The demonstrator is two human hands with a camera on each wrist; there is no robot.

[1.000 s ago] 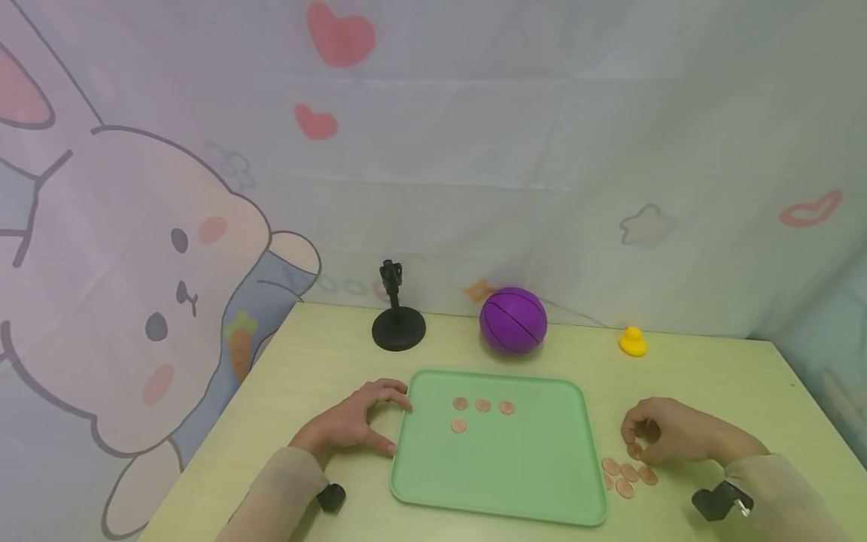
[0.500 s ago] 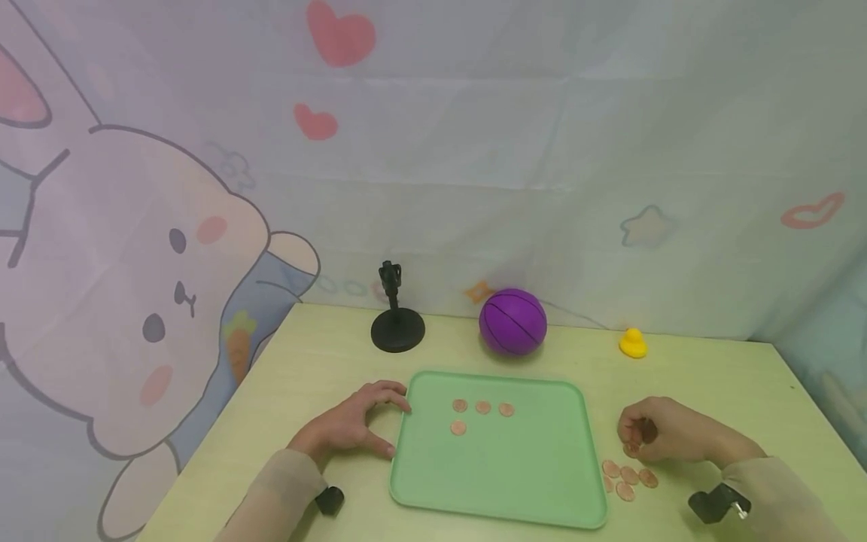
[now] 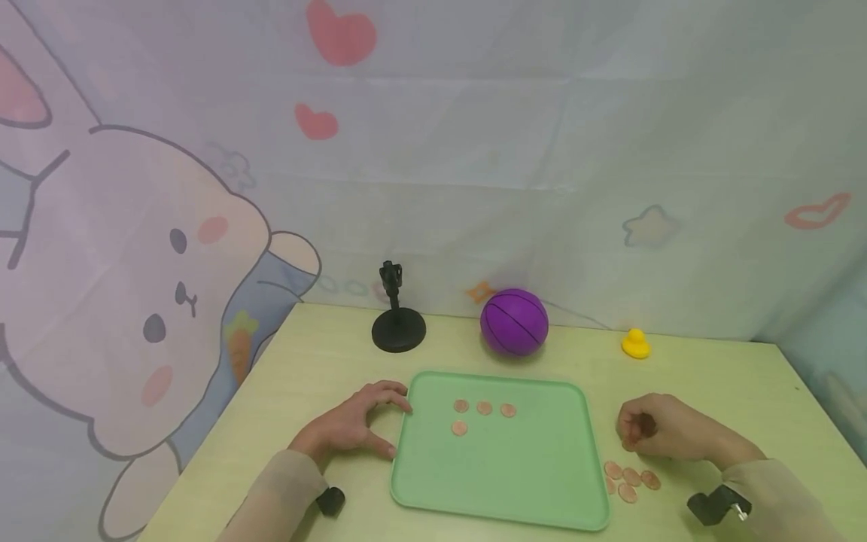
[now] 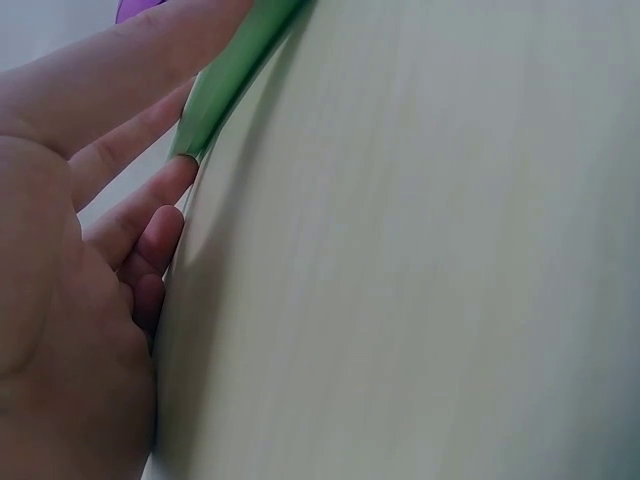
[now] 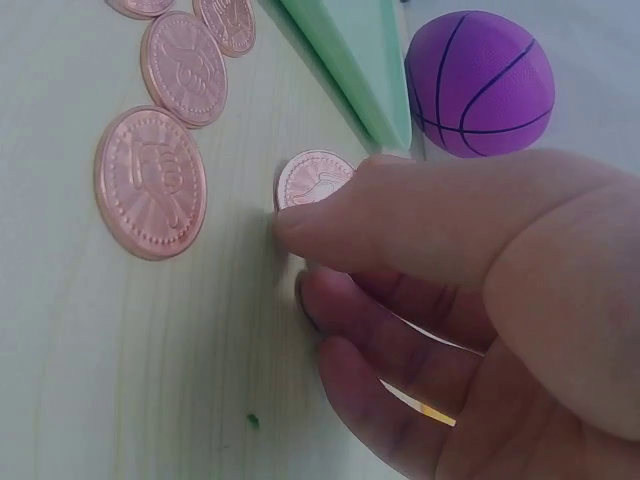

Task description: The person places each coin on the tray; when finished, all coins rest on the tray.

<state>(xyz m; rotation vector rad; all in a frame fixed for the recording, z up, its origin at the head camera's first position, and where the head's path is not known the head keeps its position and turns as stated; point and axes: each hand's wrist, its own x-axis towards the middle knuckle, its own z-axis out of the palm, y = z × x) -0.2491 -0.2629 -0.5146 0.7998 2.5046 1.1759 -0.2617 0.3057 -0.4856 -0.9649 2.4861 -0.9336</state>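
Note:
My left hand (image 3: 348, 421) rests at the left rim of a green tray (image 3: 508, 474), fingers and thumb spread apart. In the left wrist view, fingertips touch the tray's edge (image 4: 225, 90). Inside the tray, three copper-coloured coins lie in a row, the middle one (image 3: 484, 408) among them, with another coin (image 3: 459, 428) below the left one. Right of the tray, my right hand (image 3: 667, 427) pinches a copper coin (image 5: 315, 178) low over the table; the thumb covers part of it. Several loose coins (image 3: 631, 476) lie between that hand and the tray's lower right corner.
A purple ball (image 3: 514, 323) stands behind the tray, with a black stand (image 3: 398, 330) to its left. At the back right sits a yellow rubber duck (image 3: 635, 344). A printed cloth (image 3: 474, 150) hangs behind the table (image 3: 718, 376).
My right hand has shifted slightly left with its fingers drawn closer around the coin, which now shows less in the head view. The left hand and the tray stay in place.

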